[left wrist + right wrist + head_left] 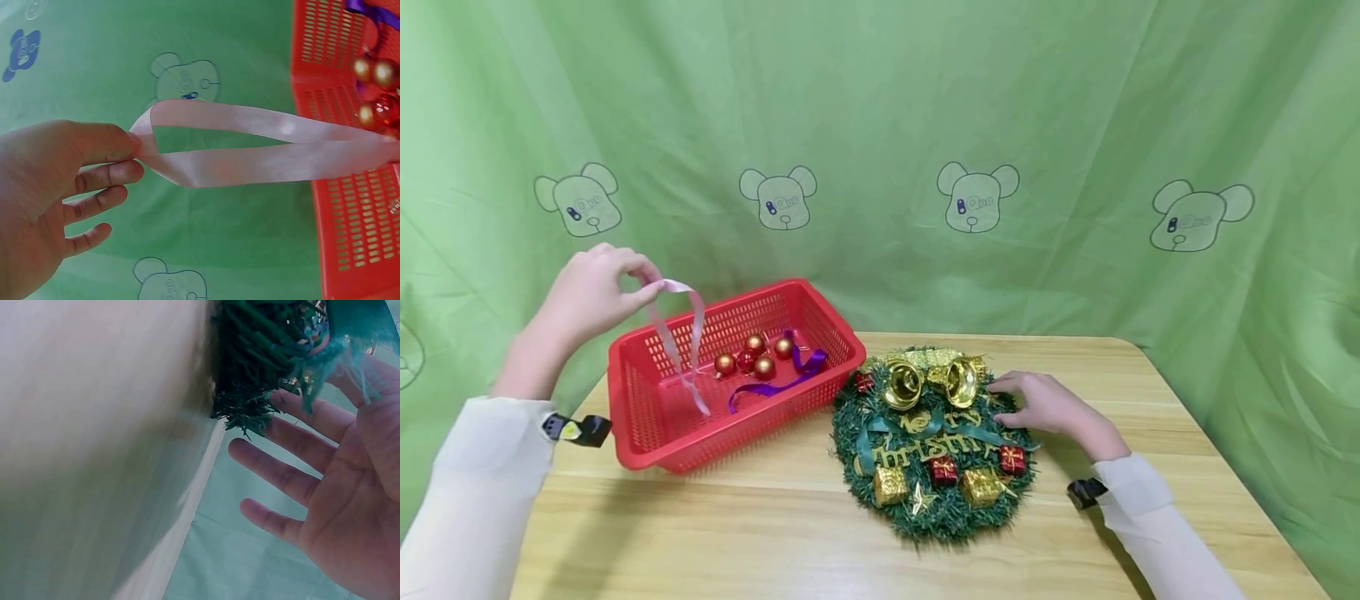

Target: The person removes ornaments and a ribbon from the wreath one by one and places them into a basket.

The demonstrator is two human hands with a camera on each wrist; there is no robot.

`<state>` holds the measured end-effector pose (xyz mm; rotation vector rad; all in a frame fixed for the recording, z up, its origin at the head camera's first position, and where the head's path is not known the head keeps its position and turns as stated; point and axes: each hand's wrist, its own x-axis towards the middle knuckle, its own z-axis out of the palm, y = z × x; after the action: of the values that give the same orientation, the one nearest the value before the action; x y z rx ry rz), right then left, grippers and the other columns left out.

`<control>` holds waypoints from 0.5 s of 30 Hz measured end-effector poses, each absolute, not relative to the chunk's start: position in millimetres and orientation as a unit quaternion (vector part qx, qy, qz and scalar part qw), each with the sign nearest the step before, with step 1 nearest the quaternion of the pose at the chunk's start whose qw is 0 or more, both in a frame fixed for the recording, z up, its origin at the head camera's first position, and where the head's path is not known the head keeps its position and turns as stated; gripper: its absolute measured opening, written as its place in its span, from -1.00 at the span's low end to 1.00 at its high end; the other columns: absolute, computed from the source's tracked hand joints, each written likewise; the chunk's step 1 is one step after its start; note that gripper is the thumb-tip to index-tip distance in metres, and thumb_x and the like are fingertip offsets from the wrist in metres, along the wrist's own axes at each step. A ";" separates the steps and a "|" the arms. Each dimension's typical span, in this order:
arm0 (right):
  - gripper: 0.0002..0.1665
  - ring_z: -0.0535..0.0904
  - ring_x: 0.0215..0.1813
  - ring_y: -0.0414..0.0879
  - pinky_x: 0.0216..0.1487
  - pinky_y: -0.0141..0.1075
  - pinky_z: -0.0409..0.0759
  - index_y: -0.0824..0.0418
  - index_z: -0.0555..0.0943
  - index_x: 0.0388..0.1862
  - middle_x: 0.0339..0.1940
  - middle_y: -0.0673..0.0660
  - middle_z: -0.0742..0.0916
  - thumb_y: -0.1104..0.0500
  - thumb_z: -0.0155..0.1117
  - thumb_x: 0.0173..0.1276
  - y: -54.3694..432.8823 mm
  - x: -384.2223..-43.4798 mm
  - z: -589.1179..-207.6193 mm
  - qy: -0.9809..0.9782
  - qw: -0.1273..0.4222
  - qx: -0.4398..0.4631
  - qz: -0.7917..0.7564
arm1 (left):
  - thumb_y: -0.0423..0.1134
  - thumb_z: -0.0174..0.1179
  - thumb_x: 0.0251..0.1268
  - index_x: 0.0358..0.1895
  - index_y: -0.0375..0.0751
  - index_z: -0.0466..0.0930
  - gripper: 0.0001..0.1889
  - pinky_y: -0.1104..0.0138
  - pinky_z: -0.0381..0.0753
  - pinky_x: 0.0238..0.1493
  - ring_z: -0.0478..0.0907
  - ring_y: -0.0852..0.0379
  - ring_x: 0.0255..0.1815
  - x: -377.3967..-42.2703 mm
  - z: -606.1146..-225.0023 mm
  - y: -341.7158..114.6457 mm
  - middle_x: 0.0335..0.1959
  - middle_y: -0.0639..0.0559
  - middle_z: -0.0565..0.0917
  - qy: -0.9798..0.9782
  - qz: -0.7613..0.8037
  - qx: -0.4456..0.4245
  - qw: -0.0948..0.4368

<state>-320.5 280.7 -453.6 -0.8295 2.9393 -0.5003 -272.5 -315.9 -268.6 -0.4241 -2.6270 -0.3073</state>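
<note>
Thumb and index finger of my left hand (pixel 591 292) pinch a pale pink ribbon (pixel 237 165), which hangs in a loop down into the red plastic basket (pixel 760 425). The other fingers of that hand stay loosely apart. On the table lies a green Christmas wreath (pixel 940 521) with gold bells (pixel 961 382), small gift boxes (pixel 981 487) and a teal ribbon (pixel 865 450). My right hand (pixel 1041 404) is at the wreath's right edge, its fingers spread and fairly straight. In the right wrist view, its index fingertip meets the green tinsel.
Inside the basket are several gold and red baubles (pixel 763 367) and a purple ribbon (pixel 811 364). The wooden table (pixel 737 533) carries basket and wreath side by side. Behind it hangs a green curtain (pixel 880 275) with bear-head drawings.
</note>
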 end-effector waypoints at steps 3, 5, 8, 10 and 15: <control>-0.31 0.31 -0.72 -0.28 0.37 0.27 0.42 0.25 0.59 0.32 0.36 0.39 0.59 -0.01 0.48 0.25 281.0 -320.7 -453.5 0.950 0.024 -0.267 -0.161 | -0.28 0.35 0.26 -0.26 -0.25 0.75 -0.90 -0.01 0.41 -0.14 0.53 -0.15 -0.18 -275.0 -272.9 -315.6 -0.33 -0.13 0.74 -0.959 -0.096 -0.155 0.218; -0.31 0.31 -0.72 -0.28 0.34 0.27 0.44 0.26 0.59 0.32 0.35 0.40 0.59 -0.01 0.47 0.26 281.1 -320.5 -453.3 0.949 0.023 -0.271 -0.160 | -0.29 0.35 0.25 -0.27 -0.26 0.75 -0.90 -0.02 0.42 -0.13 0.53 -0.15 -0.18 -277.0 -274.8 -314.5 -0.34 -0.13 0.73 -0.961 -0.090 -0.156 0.209; -0.31 0.30 -0.73 -0.28 0.33 0.25 0.46 0.24 0.59 0.32 0.36 0.39 0.58 -0.01 0.47 0.26 281.3 -320.1 -453.0 0.950 0.025 -0.266 -0.161 | -0.29 0.36 0.24 -0.30 -0.25 0.75 -0.91 -0.04 0.44 -0.11 0.53 -0.15 -0.18 -281.1 -277.8 -312.6 -0.36 -0.12 0.73 -0.963 -0.080 -0.159 0.202; -0.31 0.31 -0.73 -0.27 0.33 0.25 0.46 0.25 0.58 0.33 0.36 0.40 0.58 -0.01 0.47 0.27 281.5 -319.6 -453.0 0.949 0.024 -0.268 -0.161 | -0.29 0.37 0.22 -0.33 -0.24 0.74 -0.92 -0.04 0.44 -0.13 0.54 -0.14 -0.21 -284.4 -280.7 -311.7 -0.38 -0.11 0.73 -0.962 -0.069 -0.166 0.204; -0.31 0.32 -0.71 -0.27 0.35 0.26 0.43 0.24 0.58 0.33 0.36 0.39 0.59 -0.02 0.47 0.27 281.0 -318.7 -453.0 0.950 0.024 -0.267 -0.162 | -0.31 0.39 0.16 -0.39 -0.20 0.74 -0.95 -0.03 0.43 -0.21 0.53 -0.12 -0.28 -291.9 -291.8 -309.0 -0.42 -0.08 0.73 -0.955 -0.042 -0.191 0.223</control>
<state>-318.7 281.0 -453.0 -0.8274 2.9376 -0.5009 -291.9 -309.0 -291.8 -0.5275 -2.6380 -0.1149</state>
